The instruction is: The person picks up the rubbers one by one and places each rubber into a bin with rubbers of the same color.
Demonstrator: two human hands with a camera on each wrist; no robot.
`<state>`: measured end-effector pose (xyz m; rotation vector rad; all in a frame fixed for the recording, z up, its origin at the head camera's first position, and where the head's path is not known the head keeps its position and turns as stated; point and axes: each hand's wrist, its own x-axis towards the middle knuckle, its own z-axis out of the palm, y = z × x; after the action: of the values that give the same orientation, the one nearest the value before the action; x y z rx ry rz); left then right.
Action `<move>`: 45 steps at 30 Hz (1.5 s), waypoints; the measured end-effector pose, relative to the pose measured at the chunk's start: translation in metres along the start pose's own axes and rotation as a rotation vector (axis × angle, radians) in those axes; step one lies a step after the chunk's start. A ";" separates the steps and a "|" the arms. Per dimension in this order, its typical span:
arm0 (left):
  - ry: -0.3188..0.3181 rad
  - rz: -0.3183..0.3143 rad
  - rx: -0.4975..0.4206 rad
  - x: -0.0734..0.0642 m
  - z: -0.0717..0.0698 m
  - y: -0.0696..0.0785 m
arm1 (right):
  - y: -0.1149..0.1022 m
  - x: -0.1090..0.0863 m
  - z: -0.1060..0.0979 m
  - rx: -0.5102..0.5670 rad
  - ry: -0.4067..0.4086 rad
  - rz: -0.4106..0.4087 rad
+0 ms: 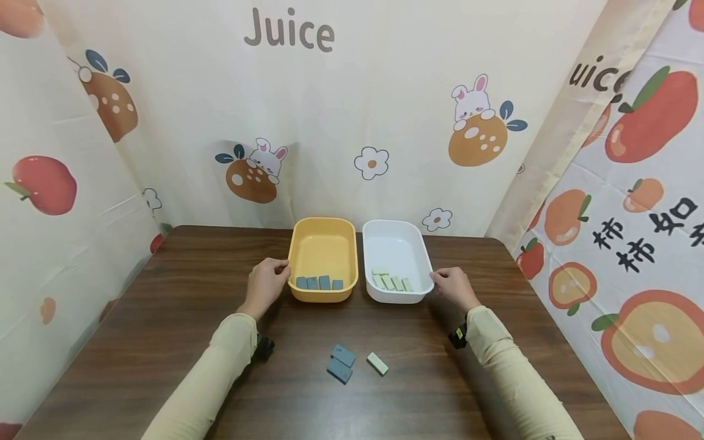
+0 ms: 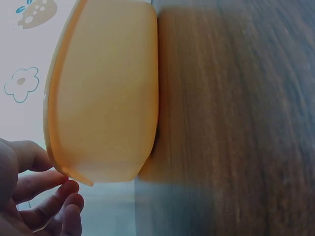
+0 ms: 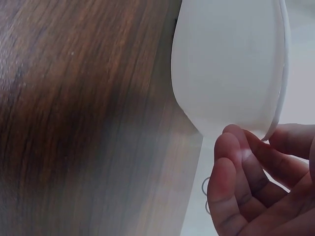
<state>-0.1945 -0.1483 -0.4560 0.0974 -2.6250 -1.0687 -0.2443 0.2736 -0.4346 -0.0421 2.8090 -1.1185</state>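
My left hand (image 1: 265, 286) pinches the left rim of a yellow plastic bin (image 1: 323, 297), thumb and index finger at the edge in the left wrist view. Several blue-grey tiles (image 1: 324, 282) lie along the bin's near end. On the other side, my right hand (image 1: 454, 287) pinches the right rim of a white bin (image 1: 397, 298). Its other fingers are curled below the rim in the right wrist view. Several pale green tiles (image 1: 387, 283) are in the near part of the white bin. Both bins stand side by side on the table.
Two blue-grey tiles (image 1: 340, 370) and one pale green tile (image 1: 377, 364) lie on the brown wooden table (image 1: 286, 391), in front of the bins. A printed curtain (image 1: 330, 122) hangs right behind the table's far edge, with more fabric along both sides.
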 end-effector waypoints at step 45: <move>-0.036 0.082 -0.021 -0.015 -0.009 0.029 | -0.001 0.000 0.000 -0.064 0.014 -0.010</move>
<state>-0.1759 -0.1303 -0.4335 -0.0339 -2.6241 -1.0798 -0.2447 0.2730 -0.4342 -0.0534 2.8595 -1.0349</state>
